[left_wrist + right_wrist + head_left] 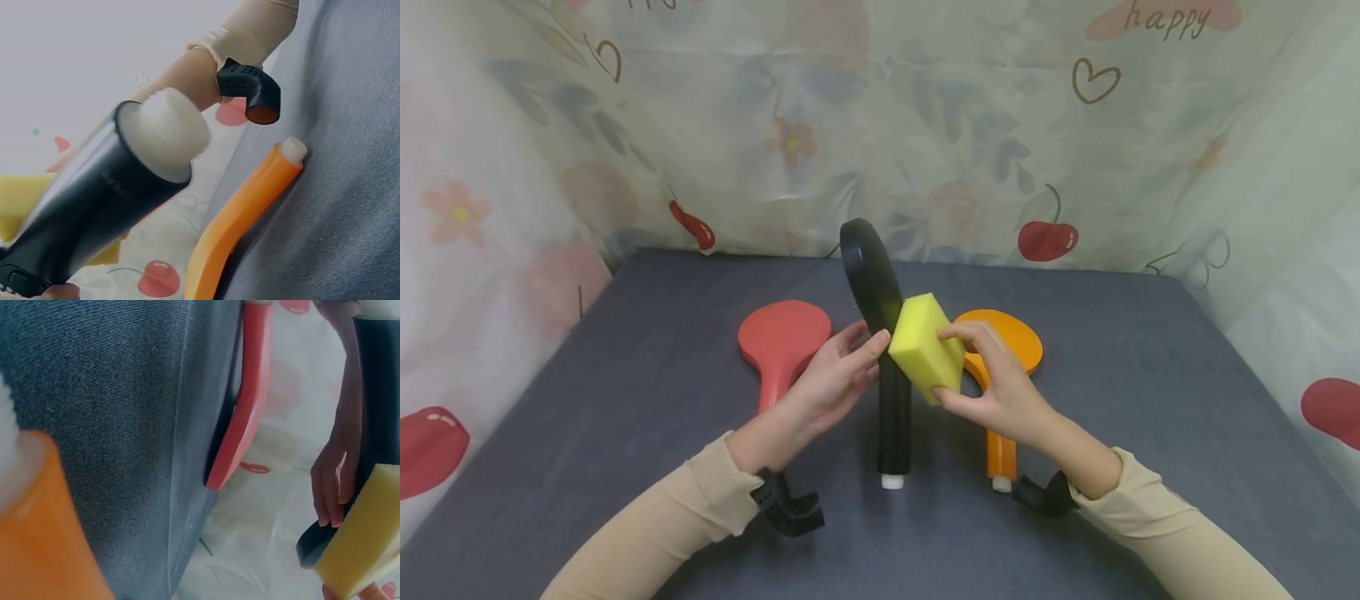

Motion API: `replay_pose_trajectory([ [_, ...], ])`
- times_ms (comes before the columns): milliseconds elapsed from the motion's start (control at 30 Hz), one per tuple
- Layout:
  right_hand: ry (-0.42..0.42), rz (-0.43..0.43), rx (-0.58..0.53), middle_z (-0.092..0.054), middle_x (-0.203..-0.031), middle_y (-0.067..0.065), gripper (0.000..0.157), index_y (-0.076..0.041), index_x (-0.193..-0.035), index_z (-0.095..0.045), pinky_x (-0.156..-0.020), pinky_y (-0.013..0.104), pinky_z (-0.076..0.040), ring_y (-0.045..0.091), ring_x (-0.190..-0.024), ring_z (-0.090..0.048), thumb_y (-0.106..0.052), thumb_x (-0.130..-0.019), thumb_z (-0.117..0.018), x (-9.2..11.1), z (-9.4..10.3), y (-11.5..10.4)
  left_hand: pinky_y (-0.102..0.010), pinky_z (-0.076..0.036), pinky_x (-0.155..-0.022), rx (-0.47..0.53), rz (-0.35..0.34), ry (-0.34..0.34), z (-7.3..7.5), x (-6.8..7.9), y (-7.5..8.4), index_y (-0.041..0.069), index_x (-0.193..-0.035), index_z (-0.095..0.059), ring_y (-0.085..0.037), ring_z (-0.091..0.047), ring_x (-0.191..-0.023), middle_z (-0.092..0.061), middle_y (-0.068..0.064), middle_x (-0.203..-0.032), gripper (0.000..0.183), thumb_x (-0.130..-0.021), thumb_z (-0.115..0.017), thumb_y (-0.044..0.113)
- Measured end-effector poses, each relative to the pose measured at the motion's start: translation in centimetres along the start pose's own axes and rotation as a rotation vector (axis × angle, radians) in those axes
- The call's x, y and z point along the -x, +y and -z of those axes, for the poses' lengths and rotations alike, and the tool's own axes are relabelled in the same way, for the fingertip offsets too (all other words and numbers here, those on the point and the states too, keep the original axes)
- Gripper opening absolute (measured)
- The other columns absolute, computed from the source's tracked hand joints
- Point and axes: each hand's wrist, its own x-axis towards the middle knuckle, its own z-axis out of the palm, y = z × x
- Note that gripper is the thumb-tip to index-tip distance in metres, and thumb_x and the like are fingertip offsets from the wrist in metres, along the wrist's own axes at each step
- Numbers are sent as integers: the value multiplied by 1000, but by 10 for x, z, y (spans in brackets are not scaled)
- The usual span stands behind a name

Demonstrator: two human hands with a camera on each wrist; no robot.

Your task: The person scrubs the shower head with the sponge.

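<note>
My left hand grips a black shower head at its neck, thumb on the near side and fingers behind. Its round head is turned edge-on and its handle, tipped with a white threaded end, points toward me. In the left wrist view the shower head is raised off the cloth. Between thumb and fingers my right hand pinches a yellow sponge, which lies against the neck of the black shower head. The right wrist view shows the sponge overlapping the dark handle, with left fingers beyond it.
A red shower head lies left on the dark grey cloth, partly behind my left hand. An orange shower head lies right, partly covered by my right hand. A patterned curtain encloses the back and sides. Black wrist mounts hang under both wrists.
</note>
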Motion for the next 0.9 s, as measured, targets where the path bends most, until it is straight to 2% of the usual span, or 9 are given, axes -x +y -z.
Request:
replay_pose_trajectory([
  [100, -2, -2, 0, -51, -117, 10, 57, -8, -122, -46, -83, 38, -49, 19, -106, -45, -4, -73, -74, 0, 0, 0, -28, -39, -106, -13, -24, -11, -1, 0, 1, 3, -147, -18, -11, -47, -121, -36, -7, -143, 62, -96, -50, 19],
  [200, 1, 13, 2, -51, -117, 9, 57, -9, -123, -46, -84, 36, -50, 18, -106, -45, -4, -73, -74, 0, 1, 0, -19, -47, -90, -2, -45, -15, -2, -1, 0, 4, -140, -30, -4, -56, -100, -51, 1, -120, 44, -99, -44, 11],
  [300, -4, 41, 0, -51, -117, 8, 57, -9, -122, -47, -85, 33, -49, 17, -106, -45, -4, -72, -74, 1, 3, 0, -17, -48, -84, 18, -53, -18, -2, -1, -1, 7, -139, -30, -1, -57, -94, -53, 6, -110, 44, -98, -45, 12],
  [500, -62, 100, -4, -50, -120, 7, 58, -11, -120, -49, -89, 30, -46, 15, -108, -44, -5, -69, -75, 7, 8, -4, -17, -45, -85, 37, -38, -27, -1, -3, 0, 11, -141, -26, -2, -53, -96, -52, 8, -112, 45, -100, -42, 17],
  [600, -84, 122, 0, -49, -120, 8, 59, -11, -119, -49, -90, 29, -46, 15, -109, -44, -5, -67, -76, 11, 10, -7, -17, -43, -87, 34, -28, -45, 1, -3, -1, 11, -138, -31, -2, -52, -99, -54, 10, -110, 40, -100, -42, 19],
  [767, -106, 137, 28, -47, -124, 8, 59, -12, -119, -50, -89, 33, -47, 18, -112, -43, -6, -67, -77, 16, 10, -13, -18, -41, -77, -44, -27, -58, 3, -2, -3, 11, -111, -48, -3, -46, -77, -53, 11, -84, 16, -97, -50, 18],
  [833, -115, 134, 41, -47, -125, 8, 58, -13, -120, -51, -89, 35, -47, 19, -113, -43, -7, -68, -77, 18, 10, -15, -19, -38, -71, -83, -35, -35, 3, -2, -3, 11, -99, -52, -5, -40, -68, -48, 10, -73, 8, -95, -53, 18],
  [900, -115, 126, 52, -46, -125, 8, 58, -14, -120, -51, -88, 36, -48, 19, -113, -43, -7, -68, -77, 19, 9, -16, -19, -39, -70, -100, -39, 4, 2, -2, -3, 11, -95, -54, -5, -41, -66, -48, 10, -71, 4, -94, -54, 15],
])
